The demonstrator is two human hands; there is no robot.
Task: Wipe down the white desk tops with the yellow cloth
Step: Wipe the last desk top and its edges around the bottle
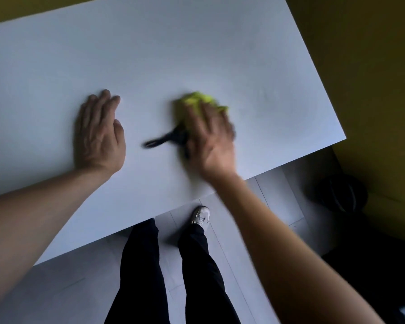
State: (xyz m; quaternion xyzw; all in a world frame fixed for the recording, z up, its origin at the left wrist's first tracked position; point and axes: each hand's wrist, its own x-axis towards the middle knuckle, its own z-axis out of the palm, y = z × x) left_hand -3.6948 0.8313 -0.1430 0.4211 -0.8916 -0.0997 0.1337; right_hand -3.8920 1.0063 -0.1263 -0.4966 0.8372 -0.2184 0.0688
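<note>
Pressing the yellow cloth (pixel 200 100) onto the white table (pixel 150 54), the blurred right hand (pixel 208 136) spreads straight fingers; the left hand (pixel 98 134) rests flat, fingers extended.

The desk (pixel 150 54) is showing plain white, unpatterned. On it, a cloth (pixel 200 99) is glowing bright yellow-green, with a black strap (pixel 164 139) beside it. Below the desk edge, black trousers (pixel 197 265), a white shoe (pixel 201 216) and pale grey floor (pixel 68 288) are showing; beyond the desk, walls (pixel 372 66) are looking mustard yellow.
</note>
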